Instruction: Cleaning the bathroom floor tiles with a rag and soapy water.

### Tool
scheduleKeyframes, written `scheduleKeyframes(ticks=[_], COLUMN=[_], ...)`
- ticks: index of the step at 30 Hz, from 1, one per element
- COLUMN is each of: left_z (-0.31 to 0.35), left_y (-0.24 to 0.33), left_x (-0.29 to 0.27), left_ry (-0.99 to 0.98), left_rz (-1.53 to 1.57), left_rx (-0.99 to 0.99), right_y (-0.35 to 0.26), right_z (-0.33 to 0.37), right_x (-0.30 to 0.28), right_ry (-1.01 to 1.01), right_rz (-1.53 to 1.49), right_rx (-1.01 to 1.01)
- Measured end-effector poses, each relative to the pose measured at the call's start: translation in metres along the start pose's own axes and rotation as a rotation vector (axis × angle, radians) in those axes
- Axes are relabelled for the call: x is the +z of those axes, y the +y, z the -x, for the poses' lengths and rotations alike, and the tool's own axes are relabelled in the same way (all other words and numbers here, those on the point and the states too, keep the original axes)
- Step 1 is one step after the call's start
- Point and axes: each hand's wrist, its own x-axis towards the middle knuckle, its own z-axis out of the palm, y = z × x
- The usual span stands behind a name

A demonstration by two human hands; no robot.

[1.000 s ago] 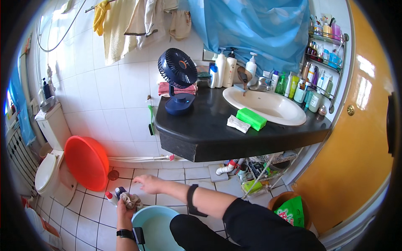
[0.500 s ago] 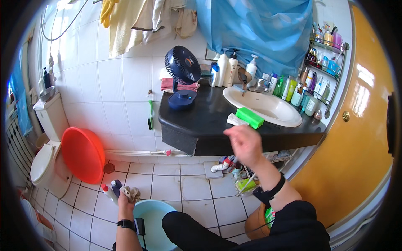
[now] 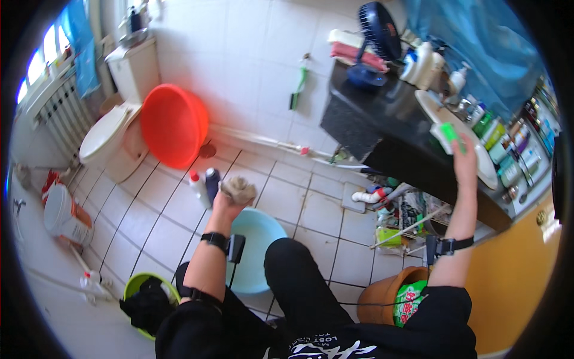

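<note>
My left hand (image 3: pixel 223 212) is closed around a crumpled greyish-beige cloth (image 3: pixel 240 190), held up beside the pale blue basin (image 3: pixel 272 227) on the floor. My right hand (image 3: pixel 465 166) reaches across to the dark counter (image 3: pixel 382 113), its fingers on a bright green packet (image 3: pixel 448 131) at the rim of the white sink (image 3: pixel 487 169). Blur softens those fingers, and they hide part of the packet. A small white piece (image 3: pixel 440 139) lies against the packet's left side. Just beyond the cloth stand a white bottle with a red cap (image 3: pixel 198 186) and a dark bottle (image 3: pixel 211 180).
A red tub (image 3: pixel 173 125) leans near the toilet (image 3: pixel 110 134). On the counter stand a fan (image 3: pixel 376 36) and several bottles. A brown bin (image 3: pixel 376 296) is by my right leg, a green bucket (image 3: pixel 134 287) with dark cloth to my left. Pipes run under the counter.
My view has turned left and down, so the counter now sits further right. My right hand has moved from in front of the counter onto the green packet. The cloth stays in my left hand.
</note>
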Motion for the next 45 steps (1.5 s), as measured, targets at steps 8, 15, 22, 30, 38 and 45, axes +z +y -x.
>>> scheduleKeyframes(ticks=[8, 15, 22, 30, 38, 45], left_z=[-0.002, -0.026, -0.063, -0.071, -0.062, -0.075], left_y=[-0.008, -0.027, -0.039, -0.007, -0.01, -0.003], left_x=[0.036, 0.02, -0.025, -0.048, -0.046, -0.054], left_ry=[0.069, 0.225, 0.259, 0.163, 0.215, 0.175], left_rz=[-0.062, -0.09, -0.137, -0.195, -0.221, -0.305], left_rx=[0.001, 0.01, -0.017, 0.05, 0.185, 0.111], right_y=[0.01, -0.003, 0.007, -0.044, 0.079, 0.065], right_z=[-0.001, -0.033, -0.022, 0.041, -0.032, -0.041], right_x=[0.017, 0.013, 0.007, 0.011, 0.002, 0.023], right_ry=[0.144, 0.179, 0.252, 0.282, 0.09, -0.106], right_rz=[-0.224, -0.428, -0.386, -0.575, -0.204, -0.065], right_rx=[-0.053, 0.24, 0.189, -0.311, 0.017, 0.011])
